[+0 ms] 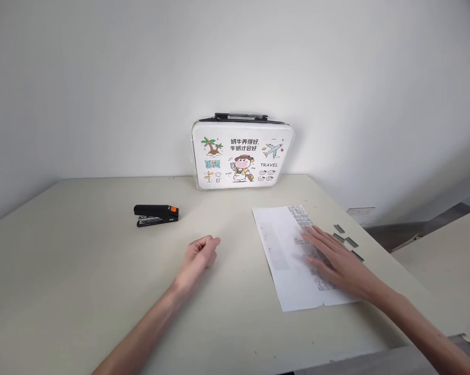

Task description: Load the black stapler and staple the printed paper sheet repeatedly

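My left hand [200, 255] rests on the table in a loose fist, and nothing shows in it. Up and to its left lies a black stapler [156, 214] with an orange patch at its right end. On the right, my right hand [332, 255] is spread with its fingers stretched over a printed sheet of paper [276, 260]. Whether the palm touches the paper or hovers just above it is hard to tell. The hand covers part of the printed text. Several small grey strips of staples [352, 241] lie just beyond the sheet's right side.
A white case [242, 153] with cartoon travel prints and a black handle stands against the wall [121, 88] at the table's back. The table's [82, 271] right edge slopes down toward the front right. Another pale surface [449, 265] stands past that edge.
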The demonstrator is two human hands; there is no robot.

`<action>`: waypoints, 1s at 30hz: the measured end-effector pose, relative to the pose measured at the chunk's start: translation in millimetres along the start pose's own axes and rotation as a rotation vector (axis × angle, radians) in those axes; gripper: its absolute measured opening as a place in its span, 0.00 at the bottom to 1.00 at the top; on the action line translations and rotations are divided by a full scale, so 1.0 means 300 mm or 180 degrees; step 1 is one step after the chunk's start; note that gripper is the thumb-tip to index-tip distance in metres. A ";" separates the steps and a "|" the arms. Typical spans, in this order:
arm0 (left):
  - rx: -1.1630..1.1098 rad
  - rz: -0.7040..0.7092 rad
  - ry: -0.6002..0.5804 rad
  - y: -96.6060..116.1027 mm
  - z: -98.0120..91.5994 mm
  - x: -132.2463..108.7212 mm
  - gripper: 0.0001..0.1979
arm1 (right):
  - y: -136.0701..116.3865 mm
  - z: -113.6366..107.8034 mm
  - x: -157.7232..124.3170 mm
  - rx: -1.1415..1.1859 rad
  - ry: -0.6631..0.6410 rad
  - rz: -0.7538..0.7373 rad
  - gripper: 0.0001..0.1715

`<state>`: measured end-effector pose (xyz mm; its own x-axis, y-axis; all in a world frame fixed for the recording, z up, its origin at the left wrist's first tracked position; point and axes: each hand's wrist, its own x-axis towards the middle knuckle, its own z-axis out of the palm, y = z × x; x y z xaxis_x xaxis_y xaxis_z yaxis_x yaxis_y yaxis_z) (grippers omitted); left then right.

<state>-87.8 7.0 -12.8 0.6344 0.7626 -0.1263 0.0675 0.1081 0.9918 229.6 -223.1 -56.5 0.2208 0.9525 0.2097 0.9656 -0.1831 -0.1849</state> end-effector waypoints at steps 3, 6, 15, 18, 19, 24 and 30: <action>0.0771 0.0236 -0.0047 -0.015 0.020 -0.014 0.25 | 0.028 0.033 -0.081 -0.0127 -0.0203 -0.0081 0.40; 0.1482 0.0910 -0.0182 -0.023 0.047 -0.034 0.23 | -0.065 0.073 -0.114 -0.0202 -0.0046 -0.0209 0.44; 0.3295 0.1780 -0.0678 -0.036 0.005 -0.108 0.16 | -0.584 0.152 -0.011 0.0578 0.0204 -0.0584 0.44; 0.3712 0.1571 -0.0445 -0.078 -0.115 -0.125 0.25 | -0.749 0.164 0.036 0.1116 0.0030 -0.0574 0.45; 0.3838 0.1531 -0.0362 -0.093 -0.165 -0.134 0.27 | -0.799 0.168 0.049 0.1268 -0.0013 -0.0571 0.45; 0.4408 0.1287 0.0086 -0.130 -0.415 -0.198 0.32 | -1.004 0.190 0.104 0.1660 -0.0193 -0.0474 0.47; 0.4658 0.1164 0.0154 -0.095 -0.558 -0.259 0.32 | -1.147 0.205 0.133 0.1786 -0.0355 -0.0390 0.51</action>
<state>-267.9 51.4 -34.3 0.7623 0.6289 0.1528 0.6202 -0.7773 0.1055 -102.4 -107.0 -43.5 0.0669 0.9840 0.1649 0.7559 0.0579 -0.6522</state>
